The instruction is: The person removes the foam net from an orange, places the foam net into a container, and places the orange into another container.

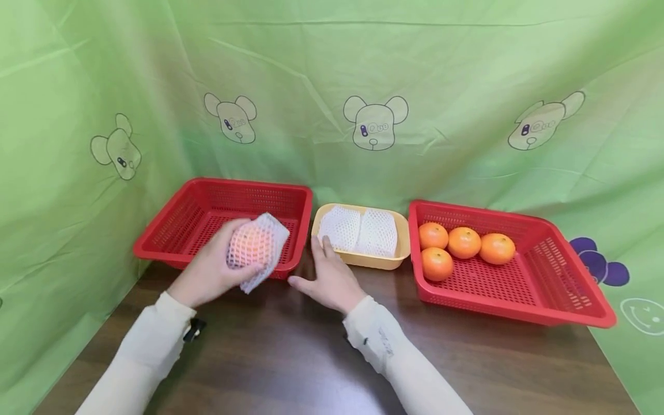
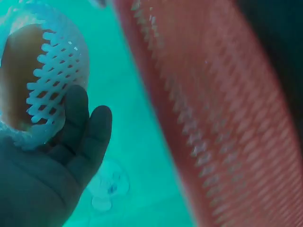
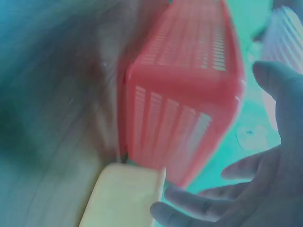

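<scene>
In the head view my left hand grips an orange in a white foam net sleeve, over the front of the left red basket. The left wrist view shows fingers curled at the side of the netted orange, with part of its skin bare of mesh. My right hand has its fingers spread and holds nothing. Its fingertips are at the near left corner of a beige tray, where two white foam nets lie flat. Whether they touch the rim I cannot tell.
On the right of the brown table stands another red basket with several unwrapped oranges at its left end. A green curtain with mouse-like faces hangs behind and at the left.
</scene>
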{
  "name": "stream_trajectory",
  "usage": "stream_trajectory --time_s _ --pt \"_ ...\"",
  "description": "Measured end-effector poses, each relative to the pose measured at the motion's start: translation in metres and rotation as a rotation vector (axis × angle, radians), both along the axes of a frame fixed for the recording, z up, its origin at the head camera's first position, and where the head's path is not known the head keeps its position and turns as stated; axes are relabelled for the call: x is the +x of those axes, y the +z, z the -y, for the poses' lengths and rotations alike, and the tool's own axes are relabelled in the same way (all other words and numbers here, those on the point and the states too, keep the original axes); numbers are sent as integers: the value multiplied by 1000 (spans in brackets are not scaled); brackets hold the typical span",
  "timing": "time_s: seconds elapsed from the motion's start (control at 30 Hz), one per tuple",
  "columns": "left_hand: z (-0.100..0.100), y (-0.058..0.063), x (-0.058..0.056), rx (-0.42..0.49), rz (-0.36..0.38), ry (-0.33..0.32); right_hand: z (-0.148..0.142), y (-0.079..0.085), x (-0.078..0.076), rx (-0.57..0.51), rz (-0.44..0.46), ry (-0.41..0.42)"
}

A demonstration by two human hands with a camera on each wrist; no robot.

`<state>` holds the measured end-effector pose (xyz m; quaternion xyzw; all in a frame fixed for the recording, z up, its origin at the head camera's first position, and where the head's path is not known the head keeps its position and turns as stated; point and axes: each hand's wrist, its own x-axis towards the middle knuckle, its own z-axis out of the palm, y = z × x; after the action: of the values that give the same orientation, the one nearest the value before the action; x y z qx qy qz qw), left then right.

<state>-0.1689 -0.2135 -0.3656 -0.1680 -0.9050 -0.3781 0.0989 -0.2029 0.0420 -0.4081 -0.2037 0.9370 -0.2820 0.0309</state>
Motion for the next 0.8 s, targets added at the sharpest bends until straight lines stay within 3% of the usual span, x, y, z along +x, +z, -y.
stream_trajectory --time_s 0.1,0.23,0.37,0.57,0.67,0.8 --pt "-18 -17 14 21 31 -75 -29 0 12 -30 -19 17" --pt "-45 -37 23 -21 65 -138 -67 -3 27 -61 -75 34" --pt "-72 -48 25 -55 69 -200 -99 -5 40 -107 -137 38" --pt "-114 -71 22 -173 107 -387 -129 -1 61 -133 -235 4" --pt "-132 -81 23 -243 127 -451 -135 0 73 -108 -300 53" --pt "-146 -88 25 -285 135 -463 -133 -4 90 -26 -360 195"
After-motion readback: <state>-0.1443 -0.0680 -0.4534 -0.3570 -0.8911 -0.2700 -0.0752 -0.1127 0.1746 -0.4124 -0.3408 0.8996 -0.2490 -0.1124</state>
